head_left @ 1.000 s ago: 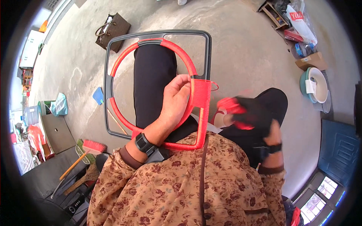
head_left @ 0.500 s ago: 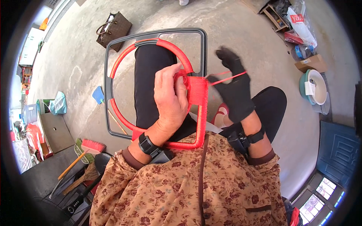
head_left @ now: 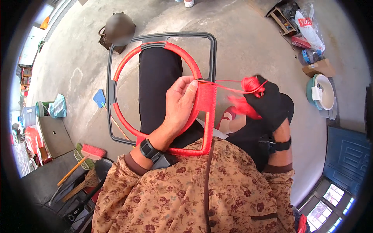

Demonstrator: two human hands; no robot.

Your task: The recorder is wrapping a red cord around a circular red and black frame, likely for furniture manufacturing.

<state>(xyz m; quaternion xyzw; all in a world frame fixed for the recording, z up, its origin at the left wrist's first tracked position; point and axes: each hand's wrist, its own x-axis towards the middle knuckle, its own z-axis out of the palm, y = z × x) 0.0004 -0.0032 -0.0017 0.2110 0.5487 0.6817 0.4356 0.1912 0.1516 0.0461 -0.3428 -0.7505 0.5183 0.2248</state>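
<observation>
Cream round basin (head_left: 328,88) nests in teal basin (head_left: 309,90); bare left hand (head_left: 179,103) pinches red-wrapped square frame (head_left: 206,99), black-gloved right hand (head_left: 272,103) clutches red cord (head_left: 253,85).

white bag (head_left: 312,35), red label (head_left: 305,20), apparently lettered

1. A brown bag (head_left: 110,46) is on the grey floor (head_left: 252,42) at the upper left; a blurred patch covers much of it.
2. Lower and more to the left, a small blue flat object (head_left: 99,97) lies.
3. At the lower left, a pink broom (head_left: 94,152) with an orange handle is near a straw broom (head_left: 91,179).
4. On the far left, a pale blue plastic bag (head_left: 58,106) is above a grey panel (head_left: 54,132).
5. On the right, a cream basin (head_left: 328,95) overlaps a teal basin (head_left: 310,87).
6. Above them is a cardboard box (head_left: 319,68).
7. At the lower right, a blue panel (head_left: 347,157) is near bright window panes (head_left: 335,195).
</observation>
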